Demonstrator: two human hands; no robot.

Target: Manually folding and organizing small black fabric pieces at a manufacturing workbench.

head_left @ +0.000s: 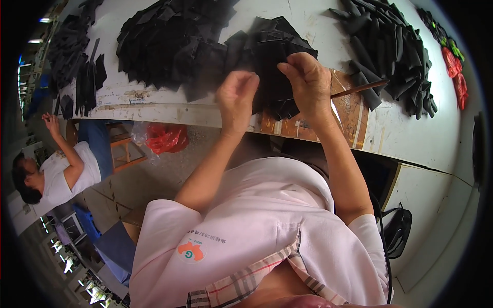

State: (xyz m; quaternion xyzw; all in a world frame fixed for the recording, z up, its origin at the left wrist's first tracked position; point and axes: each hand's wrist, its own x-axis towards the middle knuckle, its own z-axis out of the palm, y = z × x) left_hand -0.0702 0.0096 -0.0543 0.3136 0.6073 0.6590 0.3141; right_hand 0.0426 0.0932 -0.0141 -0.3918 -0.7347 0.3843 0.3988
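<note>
My left hand (237, 100) is closed, thumb and fingertips pressed together, beside the left edge of a black fabric piece (271, 56). Across from it my right hand (310, 84) is curled over the right side of the same fabric, its thumb pointing left. Whether either hand pinches an edge or a thread is too small to make out. The fabric lies on a small stack of black pieces (280, 28) near the table's front edge. Under the right hand, a worn brown board (354, 126) shows, with a thin brown stick (362, 89) extending to the right.
A large heap of black fabric pieces (164, 46) covers the table (205, 114) to the left; rolled black strips (393, 56) are piled at right. Red plastic bags (167, 137) are below the front edge. A seated person (77, 164) works at far left.
</note>
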